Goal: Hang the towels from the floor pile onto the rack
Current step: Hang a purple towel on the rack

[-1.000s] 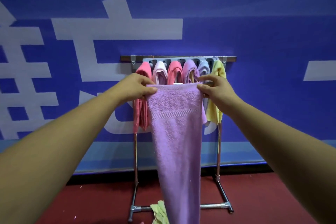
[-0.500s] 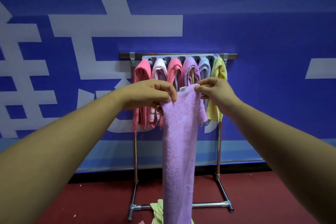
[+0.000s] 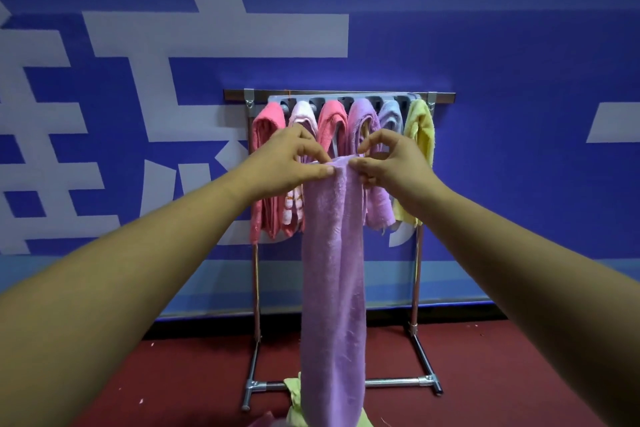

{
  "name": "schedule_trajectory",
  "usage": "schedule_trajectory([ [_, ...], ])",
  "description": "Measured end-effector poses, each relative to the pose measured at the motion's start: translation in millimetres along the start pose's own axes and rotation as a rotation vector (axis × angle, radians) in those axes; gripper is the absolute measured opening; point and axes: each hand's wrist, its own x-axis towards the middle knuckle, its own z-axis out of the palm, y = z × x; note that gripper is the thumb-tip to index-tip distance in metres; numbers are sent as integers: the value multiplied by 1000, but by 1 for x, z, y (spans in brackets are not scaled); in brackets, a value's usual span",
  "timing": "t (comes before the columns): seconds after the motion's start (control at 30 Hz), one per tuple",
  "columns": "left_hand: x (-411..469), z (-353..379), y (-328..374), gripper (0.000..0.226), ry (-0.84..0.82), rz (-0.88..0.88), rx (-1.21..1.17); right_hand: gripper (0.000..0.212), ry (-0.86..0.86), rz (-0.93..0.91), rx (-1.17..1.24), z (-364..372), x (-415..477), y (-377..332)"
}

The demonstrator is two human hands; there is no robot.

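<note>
Head view: rack [image 3: 332,92] is carrying six hung towels [image 3: 268,135]; left hand [image 3: 287,163] and right hand [image 3: 393,165] are pinching the purple towel [image 3: 332,270], bunching it narrower than before.

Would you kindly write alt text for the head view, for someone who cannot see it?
The left hand and right hand pinch the top of a bunched lilac towel before a metal rack. Six coloured towels hang there; a green towel lies on the red floor.

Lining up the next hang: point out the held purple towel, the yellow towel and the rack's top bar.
Held purple towel [image 3: 332,253]: head view, hanging middle.
Yellow towel [image 3: 420,125]: head view, upper fold.
Top bar [image 3: 235,95]: head view, left end.
</note>
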Motion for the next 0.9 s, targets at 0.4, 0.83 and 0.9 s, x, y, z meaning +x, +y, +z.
schedule_trajectory([
  [0.4,5,7,-6,18,139,-71,-101,24,-225,-62,-81,14,-6,-3],
  [0.83,-5,6,-18,22,-164,-38,-9,14,-120,1,-170,2,-11,19],
  [0.9,-6,11,-19,23,-119,-80,-90,15,-104,-1,-172,1,-12,22],
])
